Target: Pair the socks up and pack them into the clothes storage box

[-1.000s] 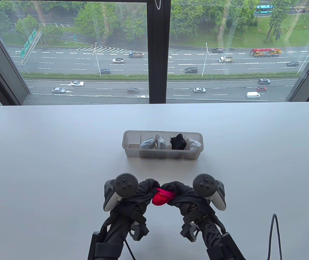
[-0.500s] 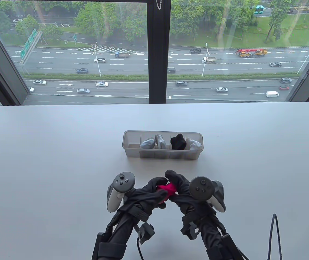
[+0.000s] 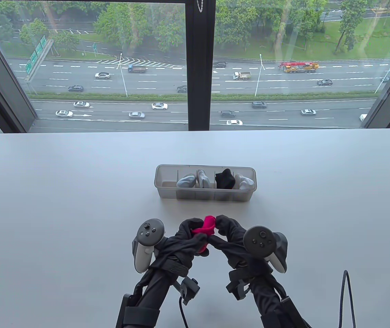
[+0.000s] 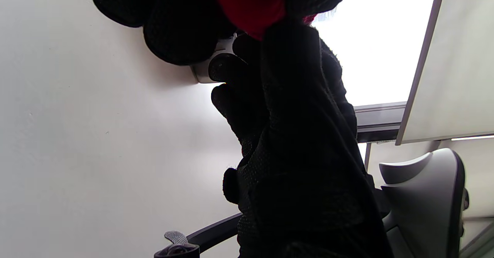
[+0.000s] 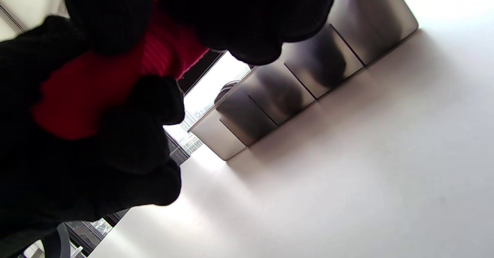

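Both hands meet at lower centre of the table view, clamped on one red sock (image 3: 204, 229). Left hand (image 3: 184, 239) grips it from the left, right hand (image 3: 231, 232) from the right, fingertips nearly touching over the top; the sock's bunched, a bit poking up betw. them.

Right wrist view shows what the top cam doesn't: red ribbed fabric (image 5: 96, 84) squeezed betw. curled dark fingers (image 5: 239, 14), and the box (image 5: 308, 68) seen low from the side, its dividers plain, dark shapes behind the cloudy wall. Left wrist view gives only a sliver of red (image 4: 247, 7) at top edge, glove filling mid-frame, bare tabletop on the left.

Box (image 3: 167, 194) sits mid-frame in the table view, above the hands and apart from them. Leftmost compartment looks bare; next hold grey socks (image 3: 185, 181), pale socks (image 3: 202, 179), black socks (image 3: 225, 179), white socks (image 3: 244, 182) at the right end.

Table (image 3: 61, 205) is wide open left & right of the box, and betw. box and far edge under the window. A cable (image 3: 347, 294) loops up at lower right, well off the hands.
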{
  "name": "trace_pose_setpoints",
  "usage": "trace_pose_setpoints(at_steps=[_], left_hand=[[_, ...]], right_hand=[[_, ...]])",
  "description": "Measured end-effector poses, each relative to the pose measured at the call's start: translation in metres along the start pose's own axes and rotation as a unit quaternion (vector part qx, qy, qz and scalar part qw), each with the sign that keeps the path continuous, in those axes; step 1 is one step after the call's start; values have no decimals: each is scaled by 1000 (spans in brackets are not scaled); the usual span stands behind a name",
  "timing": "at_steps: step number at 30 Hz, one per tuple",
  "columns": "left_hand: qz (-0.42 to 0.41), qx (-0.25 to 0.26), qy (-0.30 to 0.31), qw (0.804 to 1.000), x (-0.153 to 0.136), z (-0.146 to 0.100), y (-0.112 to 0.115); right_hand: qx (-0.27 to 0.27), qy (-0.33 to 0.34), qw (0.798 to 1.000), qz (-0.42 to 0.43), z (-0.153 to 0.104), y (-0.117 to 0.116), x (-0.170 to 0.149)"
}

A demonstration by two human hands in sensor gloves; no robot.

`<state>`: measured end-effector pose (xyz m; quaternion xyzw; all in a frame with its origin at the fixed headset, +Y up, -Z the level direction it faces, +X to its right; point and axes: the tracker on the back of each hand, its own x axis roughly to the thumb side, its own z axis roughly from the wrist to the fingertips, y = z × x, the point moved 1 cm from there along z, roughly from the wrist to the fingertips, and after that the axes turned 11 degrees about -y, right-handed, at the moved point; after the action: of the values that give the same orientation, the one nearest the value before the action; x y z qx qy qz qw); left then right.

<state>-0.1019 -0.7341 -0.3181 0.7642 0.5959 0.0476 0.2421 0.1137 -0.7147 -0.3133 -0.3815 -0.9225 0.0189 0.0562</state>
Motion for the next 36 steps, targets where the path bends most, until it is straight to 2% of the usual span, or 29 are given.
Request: trace_pose_setpoints(at_steps=[4, 6, 10, 12, 14, 17, 19, 21, 23, 25, 28, 31, 32, 34, 36], left_hand=[[-6, -18, 8, 1000, 1, 1, 7], [-1, -23, 10, 1000, 3, 0, 7], [25, -35, 19, 999, 6, -2, 5], [56, -76, 20, 995, 8, -2, 10], [88, -87, 20, 992, 11, -2, 16], [126, -166, 15, 978, 16, -2, 31], [153, -175, 9, 973, 18, -2, 37], [161, -163, 1, 973, 17, -1, 37], [148, -89, -2, 985, 15, -2, 29], [152, -15, -16, 988, 13, -4, 21], [172, 26, -1, 985, 11, -6, 13], [157, 23, 25, 987, 17, -8, 15], [163, 35, 18, 986, 16, -9, 13], [120, 61, 35, 990, 13, -10, 5], [58, 132, 48, 988, 14, -14, -7]], right_hand=[[-52, 18, 998, -34, -3, 1, 7], [-46, 15, 998, -40, -3, 1, 5], [-29, -7, 1000, 8, 0, 3, 0], [-43, -13, 999, 15, 2, 9, -5], [-27, -16, 999, 25, 3, 11, -9], [-31, -24, 999, 33, 5, 15, -16], [-27, -20, 999, 13, 5, 14, -17], [-40, -16, 999, -15, 5, 15, -19], [-34, -18, 999, 7, 6, 16, -18], [-22, -24, 998, 54, 5, 18, -16], [24, -5, 998, 63, 5, 13, -13], [94, -20, 994, 51, 8, -3, -11], [95, -20, 993, 69, 9, -4, -12], [101, -35, 985, 133, 7, -4, -12], [104, -29, 983, 146, 7, -4, -14]])
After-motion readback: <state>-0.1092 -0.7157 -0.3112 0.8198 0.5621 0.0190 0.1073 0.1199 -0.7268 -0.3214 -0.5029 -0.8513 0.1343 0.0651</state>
